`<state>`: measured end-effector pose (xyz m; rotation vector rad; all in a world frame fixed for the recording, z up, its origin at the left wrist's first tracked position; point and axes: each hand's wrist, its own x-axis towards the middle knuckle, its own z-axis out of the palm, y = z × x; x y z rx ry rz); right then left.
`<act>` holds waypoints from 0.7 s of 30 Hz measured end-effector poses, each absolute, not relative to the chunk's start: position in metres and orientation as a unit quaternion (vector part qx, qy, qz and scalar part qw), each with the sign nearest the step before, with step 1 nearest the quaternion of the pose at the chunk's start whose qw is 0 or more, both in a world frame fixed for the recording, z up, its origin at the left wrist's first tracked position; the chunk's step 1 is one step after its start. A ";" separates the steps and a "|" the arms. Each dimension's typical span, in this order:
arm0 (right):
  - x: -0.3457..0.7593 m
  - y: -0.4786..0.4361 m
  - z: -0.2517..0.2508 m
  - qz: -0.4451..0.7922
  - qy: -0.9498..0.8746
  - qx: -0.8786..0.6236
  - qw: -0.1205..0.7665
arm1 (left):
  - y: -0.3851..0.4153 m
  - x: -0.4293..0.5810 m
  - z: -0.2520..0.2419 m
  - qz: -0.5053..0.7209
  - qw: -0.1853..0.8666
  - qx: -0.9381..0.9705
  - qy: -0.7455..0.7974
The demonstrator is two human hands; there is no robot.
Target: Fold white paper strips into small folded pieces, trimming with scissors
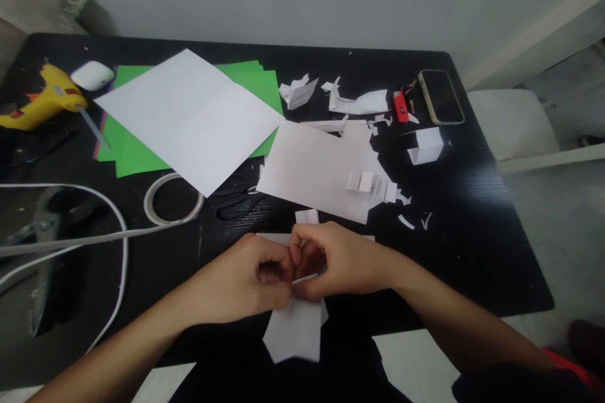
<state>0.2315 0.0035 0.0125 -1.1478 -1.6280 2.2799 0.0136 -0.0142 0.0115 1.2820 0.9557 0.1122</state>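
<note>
Close to the table's front edge, my left hand point(250, 280) and my right hand point(326, 261) meet, fingertips touching. Both are closed in a pinch on a folded piece of white paper point(295, 330), whose lower part hangs below my fingers toward my lap. My knuckles hide the exact fold between them. Beneath and just beyond my hands lies another white sheet point(271, 238), mostly covered. A small white paper strip point(307, 216) shows past my right fingers.
A large white sheet point(189, 119) rests on green sheets point(265, 85). Scissors point(239, 201), a tape roll point(152, 201), pliers point(47, 227) and a white cable point(125, 264) lie left. A yellow glue gun point(61, 89), paper scraps point(363, 101), a red lighter point(401, 106) and a phone point(442, 97) are farther back.
</note>
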 end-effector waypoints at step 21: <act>0.232 0.011 0.014 0.723 -0.510 -0.419 0.205 | -0.004 0.009 0.024 0.117 0.640 0.593 0.474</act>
